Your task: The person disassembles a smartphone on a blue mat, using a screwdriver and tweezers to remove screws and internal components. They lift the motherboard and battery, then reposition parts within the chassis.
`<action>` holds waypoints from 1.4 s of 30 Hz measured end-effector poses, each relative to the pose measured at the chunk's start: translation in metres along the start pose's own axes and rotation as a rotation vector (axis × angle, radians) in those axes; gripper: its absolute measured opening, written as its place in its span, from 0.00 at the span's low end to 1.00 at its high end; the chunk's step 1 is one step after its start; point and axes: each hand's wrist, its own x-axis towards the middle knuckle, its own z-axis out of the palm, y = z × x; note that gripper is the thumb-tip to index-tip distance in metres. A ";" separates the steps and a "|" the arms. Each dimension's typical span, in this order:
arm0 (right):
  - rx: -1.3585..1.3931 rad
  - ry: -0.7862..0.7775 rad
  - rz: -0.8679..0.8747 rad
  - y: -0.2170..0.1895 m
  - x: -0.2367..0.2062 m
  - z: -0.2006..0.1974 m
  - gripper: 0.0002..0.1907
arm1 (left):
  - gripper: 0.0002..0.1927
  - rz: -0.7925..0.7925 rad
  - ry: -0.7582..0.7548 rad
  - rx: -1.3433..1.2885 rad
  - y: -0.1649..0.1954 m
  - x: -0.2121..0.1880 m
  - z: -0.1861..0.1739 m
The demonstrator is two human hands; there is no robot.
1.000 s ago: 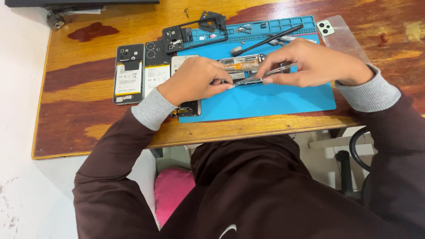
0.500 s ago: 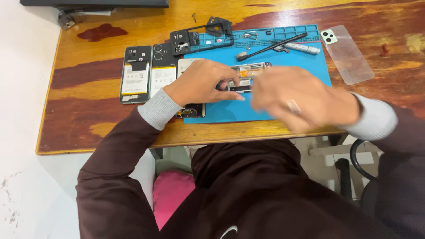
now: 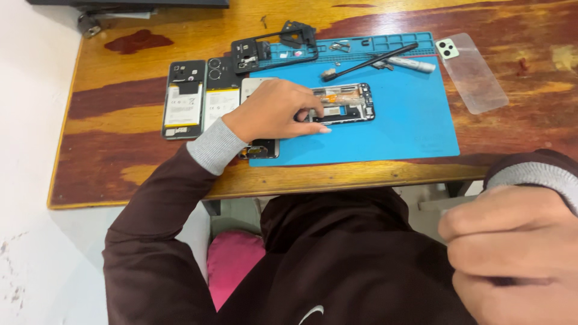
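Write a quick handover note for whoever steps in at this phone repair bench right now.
Left hand: fingers pressing the opened black phone frame on the blue rubber mat.
Right hand: off the desk, near the camera, loosely fisted; contents not visible.
Black spudger stick and grey pen-shaped tool lie at the mat's top.
Two opened phones with white batteries sit left of the mat.
Done: frame opened. Left: it remains unassembled.

Left of the blue mat point(image 3: 391, 129), two opened phones point(image 3: 180, 99) lie side by side, each showing a rectangular white battery label point(image 3: 180, 108) with small dark print.
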 end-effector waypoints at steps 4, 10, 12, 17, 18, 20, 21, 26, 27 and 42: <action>-0.004 -0.008 0.041 -0.003 -0.006 -0.003 0.09 | 0.16 -0.003 0.008 -0.010 0.001 0.000 -0.002; 0.090 -0.067 -0.121 0.011 -0.012 -0.004 0.07 | 0.15 -0.011 0.007 -0.010 0.003 0.000 -0.004; 0.161 -0.079 -0.105 0.012 -0.015 -0.003 0.08 | 0.16 -0.010 0.002 -0.002 0.003 0.000 -0.004; 0.176 -0.105 -0.057 0.007 -0.021 -0.004 0.08 | 0.16 -0.007 0.006 -0.005 0.002 -0.001 -0.004; 0.181 -0.123 -0.046 0.006 -0.021 -0.003 0.07 | 0.16 -0.003 0.008 -0.009 0.001 0.000 -0.004; 0.161 -0.125 -0.041 0.006 -0.021 -0.004 0.07 | 0.16 0.000 0.010 -0.009 0.001 0.000 -0.003; 0.138 -0.108 -0.046 0.006 -0.021 -0.005 0.07 | 0.16 0.001 0.010 -0.010 0.001 0.000 -0.003; 0.178 -0.115 -0.062 0.009 -0.025 -0.004 0.07 | 0.16 0.004 0.011 -0.010 0.001 -0.001 -0.004; 0.198 -0.100 -0.068 0.008 -0.026 0.001 0.07 | 0.16 0.007 0.011 -0.013 0.001 -0.001 -0.004; 0.156 -0.074 -0.007 0.006 -0.020 -0.001 0.08 | 0.15 0.015 0.018 -0.001 0.000 0.000 -0.003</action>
